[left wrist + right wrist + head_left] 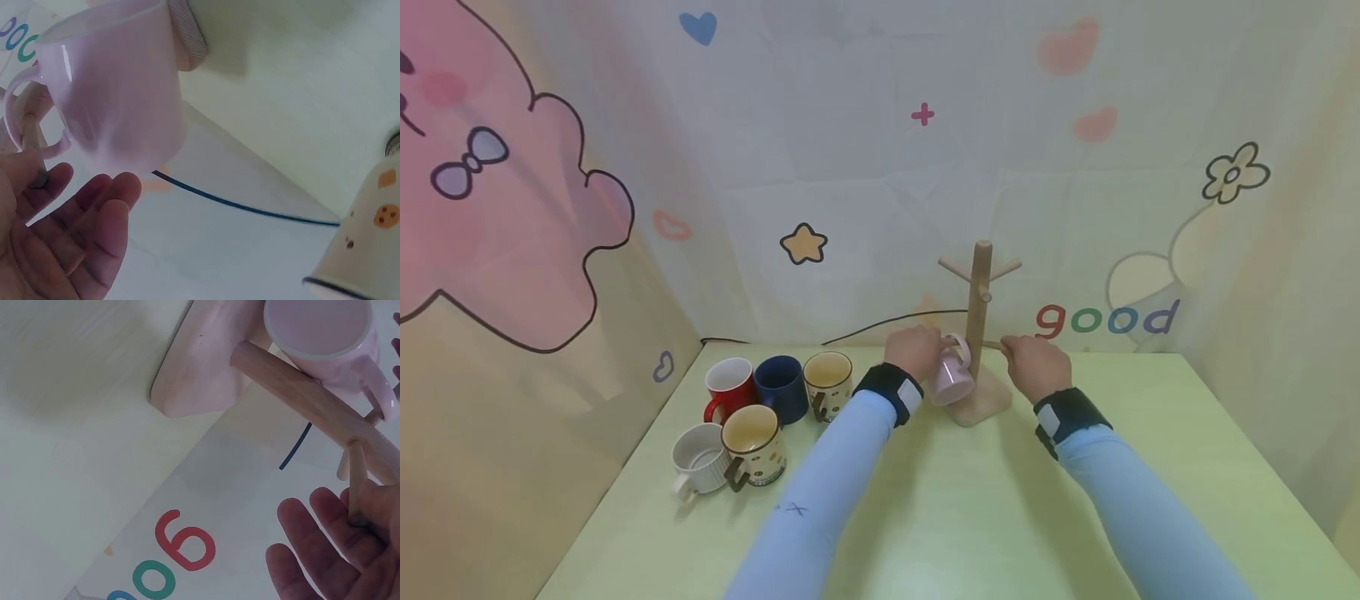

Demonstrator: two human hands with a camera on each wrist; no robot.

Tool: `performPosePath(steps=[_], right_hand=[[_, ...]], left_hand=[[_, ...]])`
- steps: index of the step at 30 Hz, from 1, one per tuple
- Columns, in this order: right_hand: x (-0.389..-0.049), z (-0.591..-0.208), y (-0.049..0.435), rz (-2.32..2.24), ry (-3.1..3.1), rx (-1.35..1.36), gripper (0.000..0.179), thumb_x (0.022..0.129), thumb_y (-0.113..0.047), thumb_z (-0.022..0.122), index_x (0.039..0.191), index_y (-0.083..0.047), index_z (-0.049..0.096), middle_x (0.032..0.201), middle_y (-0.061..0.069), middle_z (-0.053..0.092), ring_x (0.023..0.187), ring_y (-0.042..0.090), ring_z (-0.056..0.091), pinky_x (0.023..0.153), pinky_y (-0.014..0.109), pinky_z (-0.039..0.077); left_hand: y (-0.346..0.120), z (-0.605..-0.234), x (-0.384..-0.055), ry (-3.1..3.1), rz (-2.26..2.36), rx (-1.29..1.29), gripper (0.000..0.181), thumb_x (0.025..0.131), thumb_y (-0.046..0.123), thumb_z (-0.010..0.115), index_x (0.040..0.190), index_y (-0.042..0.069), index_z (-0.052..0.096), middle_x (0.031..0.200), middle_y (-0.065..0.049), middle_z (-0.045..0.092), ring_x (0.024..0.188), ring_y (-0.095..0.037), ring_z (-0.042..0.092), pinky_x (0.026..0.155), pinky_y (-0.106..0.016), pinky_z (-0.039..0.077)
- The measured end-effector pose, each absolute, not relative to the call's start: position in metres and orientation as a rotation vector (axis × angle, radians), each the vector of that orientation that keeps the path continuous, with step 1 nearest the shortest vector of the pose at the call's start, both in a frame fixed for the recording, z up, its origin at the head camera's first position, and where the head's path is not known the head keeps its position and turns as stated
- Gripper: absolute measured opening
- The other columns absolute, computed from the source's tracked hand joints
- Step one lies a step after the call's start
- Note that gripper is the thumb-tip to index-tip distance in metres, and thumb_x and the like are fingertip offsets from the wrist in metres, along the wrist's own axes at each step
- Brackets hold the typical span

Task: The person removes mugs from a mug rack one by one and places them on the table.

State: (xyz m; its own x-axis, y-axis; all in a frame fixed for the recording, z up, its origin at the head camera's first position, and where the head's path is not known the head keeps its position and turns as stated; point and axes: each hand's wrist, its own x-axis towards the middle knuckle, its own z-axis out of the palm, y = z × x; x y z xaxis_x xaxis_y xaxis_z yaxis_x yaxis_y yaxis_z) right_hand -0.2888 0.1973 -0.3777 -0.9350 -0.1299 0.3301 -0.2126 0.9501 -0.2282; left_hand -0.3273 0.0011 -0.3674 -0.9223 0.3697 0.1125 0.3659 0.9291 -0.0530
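Note:
A pink mug (952, 382) hangs tilted by its handle on a lower peg of a wooden mug tree (978, 312). My left hand (914, 353) is at that peg's outer end. In the left wrist view the peg (32, 140) runs through the mug's handle, and its tip lies between thumb and forefinger; the other fingers are below the mug, loosely bent. My right hand (1039, 365) pinches the lower peg on the other side; in the right wrist view that peg (357, 481) ends between thumb and forefinger, with the remaining fingers spread.
At the left of the table stand a red mug (730, 385), a dark blue mug (782, 390), two cream patterned mugs, one behind (829, 379) and one in front (755, 442), and a white ribbed cup (700, 460). A printed cloth (865, 208) hangs behind the table.

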Motion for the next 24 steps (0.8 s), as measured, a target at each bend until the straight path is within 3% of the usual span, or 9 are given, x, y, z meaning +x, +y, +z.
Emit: performPosePath(steps=[7,15,24], right_hand=[[-0.294,-0.375,0.197,0.364,-2.789,0.251,0.016,0.095,-0.010,0.065,0.107,-0.004,0.073,0.083,0.017,0.071,0.071,0.034,0.068,0.053,0.047,0.052],[-0.303,-0.377,0.200,0.320,-2.867,0.211,0.026,0.096,-0.009,0.063,0.120,-0.002,0.070,0.104,0.022,0.071,0.090,0.039,0.070,0.067,0.051,0.057],[-0.312,-0.380,0.202,0.300,-2.850,0.254,0.024,0.097,-0.007,0.060,0.120,-0.004,0.069,0.098,0.022,0.072,0.076,0.037,0.069,0.058,0.050,0.055]], left_hand=[[0.001,-0.372,-0.326,-2.918,0.052,-0.571,0.021,0.103,0.026,0.055,0.115,0.014,0.068,0.096,-0.002,0.071,0.083,-0.016,0.068,0.071,-0.031,0.056],[0.009,-0.371,-0.315,-2.945,0.105,-0.588,0.020,0.099,0.022,0.063,0.117,0.017,0.070,0.098,0.001,0.071,0.085,-0.014,0.066,0.073,-0.031,0.056],[0.010,-0.372,-0.309,-2.865,0.102,-0.627,0.016,0.101,0.021,0.058,0.106,0.014,0.071,0.090,0.001,0.070,0.077,-0.013,0.065,0.065,-0.028,0.055]])
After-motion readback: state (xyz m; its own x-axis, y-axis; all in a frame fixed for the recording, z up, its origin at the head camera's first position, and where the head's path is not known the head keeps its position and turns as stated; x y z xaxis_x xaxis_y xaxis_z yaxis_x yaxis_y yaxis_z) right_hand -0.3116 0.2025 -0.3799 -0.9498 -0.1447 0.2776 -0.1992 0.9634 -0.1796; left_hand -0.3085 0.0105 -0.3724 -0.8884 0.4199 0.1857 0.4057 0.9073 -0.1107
